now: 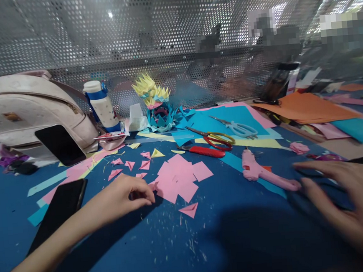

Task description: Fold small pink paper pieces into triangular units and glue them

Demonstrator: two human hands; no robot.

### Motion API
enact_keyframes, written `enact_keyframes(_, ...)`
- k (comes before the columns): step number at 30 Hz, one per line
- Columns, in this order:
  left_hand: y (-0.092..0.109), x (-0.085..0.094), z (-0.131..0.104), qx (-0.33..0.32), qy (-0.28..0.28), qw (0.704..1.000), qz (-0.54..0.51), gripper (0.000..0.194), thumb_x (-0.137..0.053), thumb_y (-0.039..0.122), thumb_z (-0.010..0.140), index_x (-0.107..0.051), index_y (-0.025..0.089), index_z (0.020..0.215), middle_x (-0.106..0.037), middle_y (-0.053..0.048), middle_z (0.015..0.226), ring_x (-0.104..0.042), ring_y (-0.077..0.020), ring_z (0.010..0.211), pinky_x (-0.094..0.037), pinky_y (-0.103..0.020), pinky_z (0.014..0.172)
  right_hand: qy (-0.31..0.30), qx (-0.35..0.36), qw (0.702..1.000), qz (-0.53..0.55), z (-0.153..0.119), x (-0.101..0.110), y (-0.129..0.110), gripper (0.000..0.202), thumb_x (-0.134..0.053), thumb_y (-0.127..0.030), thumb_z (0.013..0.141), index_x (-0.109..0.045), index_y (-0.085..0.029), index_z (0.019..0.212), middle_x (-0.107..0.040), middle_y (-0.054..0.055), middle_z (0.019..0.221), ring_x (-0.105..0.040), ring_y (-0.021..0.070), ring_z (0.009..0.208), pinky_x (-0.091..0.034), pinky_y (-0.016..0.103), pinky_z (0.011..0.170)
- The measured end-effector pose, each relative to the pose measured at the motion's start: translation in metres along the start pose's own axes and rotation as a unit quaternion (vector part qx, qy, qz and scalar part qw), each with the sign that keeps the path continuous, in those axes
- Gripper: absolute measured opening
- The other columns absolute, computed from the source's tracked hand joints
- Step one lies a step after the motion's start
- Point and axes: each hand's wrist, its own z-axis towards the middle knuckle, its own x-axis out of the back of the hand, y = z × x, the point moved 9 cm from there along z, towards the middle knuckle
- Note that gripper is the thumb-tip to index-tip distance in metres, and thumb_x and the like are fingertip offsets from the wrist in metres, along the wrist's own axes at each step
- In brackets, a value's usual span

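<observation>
My left hand [134, 193] is at the left edge of a pile of pink paper squares [175, 176], its thumb and forefinger curled together. A bit of pink paper shows beside the fingertips; whether they grip it is unclear. Small folded pink paper triangles [129, 165] lie beyond this hand, and another folded pink triangle [190, 210] sits in front of the pile. On the right, my right hand [343, 198] is blurred, with thumb and forefinger apart over dark loops [326, 183] that I cannot make out clearly. Beside its fingertips lies a pink glue gun [256, 170].
Red-handled scissors [219, 140], light-blue scissors [239, 127] and a red-handled tool [206, 151] lie behind the pile. A blue-and-yellow paper model [159, 112], bottle [100, 106] and backpack [34, 105] stand at the back. Two phones [61, 145] are left; orange paper [305, 107] is right.
</observation>
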Motion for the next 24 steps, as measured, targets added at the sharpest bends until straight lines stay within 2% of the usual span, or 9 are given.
enact_keyframes(1,-0.001,0.001,-0.002,-0.002,-0.014,1.0,0.019,0.014,-0.063,0.019,0.086,-0.076,0.024,0.083,-0.075,-0.001,0.083,-0.068,-0.0168,0.075,-0.049,-0.027,0.07,-0.014,0.048,0.999,0.0,0.009,-0.007,-0.023,0.047,-0.041,-0.061,0.092,-0.061,-0.026,0.118,-0.066,0.01,0.122,-0.059,0.0355,0.122,-0.044,0.053,0.107)
enact_keyframes(3,-0.004,0.001,-0.006,-0.002,-0.043,0.998,0.049,0.014,-0.064,0.017,0.085,-0.075,0.024,0.083,-0.074,0.0,0.085,-0.067,-0.0169,0.078,-0.048,-0.027,0.073,-0.082,0.066,0.994,0.005,0.022,-0.029,-0.041,0.051,-0.039,-0.063,0.091,-0.059,-0.024,0.119,-0.066,0.012,0.121,-0.062,0.0362,0.116,-0.049,0.054,0.099)
enact_keyframes(5,-0.008,-0.003,-0.01,0.001,-0.073,0.995,0.066,0.015,-0.064,0.016,0.086,-0.076,0.025,0.084,-0.073,0.0,0.087,-0.067,-0.0162,0.078,-0.047,-0.026,0.074,-0.126,0.063,0.99,0.006,0.025,-0.047,-0.039,0.054,-0.042,-0.063,0.089,-0.058,-0.022,0.121,-0.066,0.013,0.125,-0.062,0.0364,0.117,-0.049,0.054,0.099)
enact_keyframes(10,-0.02,-0.012,-0.016,0.004,-0.121,0.989,0.083,0.016,-0.063,0.017,0.09,-0.077,0.026,0.088,-0.073,0.001,0.088,-0.066,-0.0154,0.078,-0.047,-0.025,0.071,-0.114,0.07,0.991,0.013,0.022,-0.058,-0.02,0.05,-0.037,-0.057,0.091,-0.059,-0.022,0.119,-0.065,0.013,0.123,-0.062,0.0332,0.117,-0.047,0.051,0.103)
enact_keyframes(15,-0.028,-0.013,-0.015,0.007,-0.13,0.988,0.085,0.017,-0.064,0.014,0.086,-0.075,0.025,0.09,-0.072,0.001,0.09,-0.066,-0.0157,0.081,-0.046,-0.025,0.072,-0.157,-0.002,0.988,0.013,0.023,-0.061,-0.002,0.052,-0.043,-0.066,0.083,-0.06,-0.024,0.109,-0.069,0.012,0.115,-0.066,0.0355,0.107,-0.053,0.05,0.09)
enact_keyframes(18,-0.031,-0.013,-0.014,0.01,-0.13,0.988,0.084,0.017,-0.063,0.013,0.086,-0.075,0.024,0.088,-0.071,0.001,0.09,-0.065,-0.0156,0.081,-0.046,-0.025,0.073,-0.187,-0.036,0.981,0.038,0.025,-0.059,0.003,0.047,-0.042,-0.063,0.083,-0.06,-0.025,0.106,-0.07,0.01,0.113,-0.068,0.0347,0.104,-0.052,0.048,0.091)
enact_keyframes(22,-0.032,-0.013,-0.013,0.015,-0.127,0.989,0.08,0.016,-0.062,0.013,0.084,-0.074,0.024,0.088,-0.071,0.001,0.089,-0.065,-0.0161,0.081,-0.045,-0.025,0.071,-0.176,-0.114,0.975,0.078,0.028,-0.051,0.014,0.042,-0.044,-0.058,0.083,-0.058,-0.026,0.106,-0.072,0.011,0.107,-0.07,0.0346,0.098,-0.054,0.043,0.083)
enact_keyframes(24,-0.031,-0.014,-0.013,0.02,-0.124,0.989,0.08,0.016,-0.063,0.013,0.082,-0.073,0.023,0.089,-0.07,0.0,0.09,-0.064,-0.0161,0.08,-0.045,-0.024,0.068,-0.166,-0.164,0.966,0.113,0.028,-0.048,0.02,0.041,-0.046,-0.058,0.082,-0.058,-0.025,0.103,-0.073,0.012,0.099,-0.07,0.0345,0.097,-0.055,0.041,0.083)
